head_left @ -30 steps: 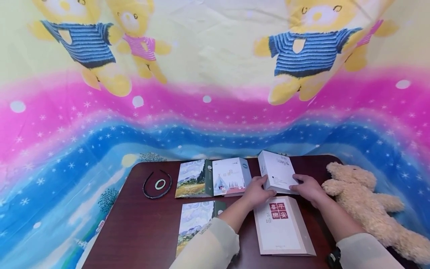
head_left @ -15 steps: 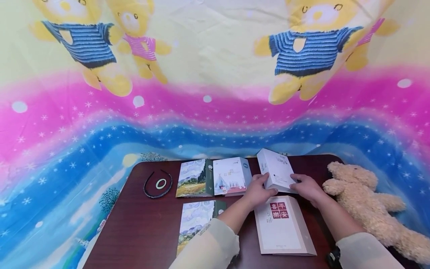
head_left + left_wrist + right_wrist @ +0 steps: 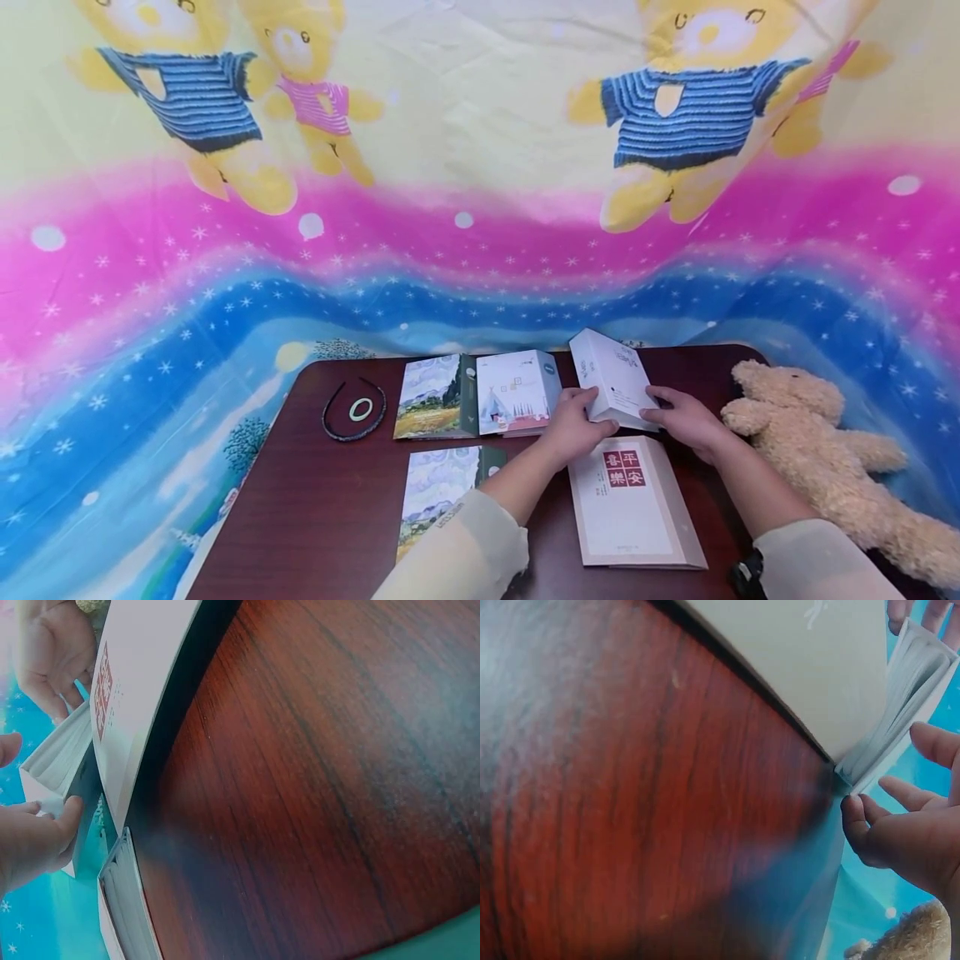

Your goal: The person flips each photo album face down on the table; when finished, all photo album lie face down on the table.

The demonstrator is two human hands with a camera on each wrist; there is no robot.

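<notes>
A thick white book with dark lettering stands tilted at the back right of the table, its left side face turned partly toward me. My left hand holds it by the lower left side, thumb toward the front. At the lower right edge, my right hand grips it between thumb and fingers. The right wrist view shows the page block between the covers, with right fingertips at the lower corner. Just in front of both hands lies a cream book with a red square of characters.
Left of the hands lie a white illustrated book and a landscape-cover book. Another landscape book is partly behind my left sleeve. A dark headband surrounds a pale ring at far left. A plush bear lies at right.
The white book has turned slightly, showing more of its left side face, and its top has shifted a little left. My right hand has moved slightly left with it.
</notes>
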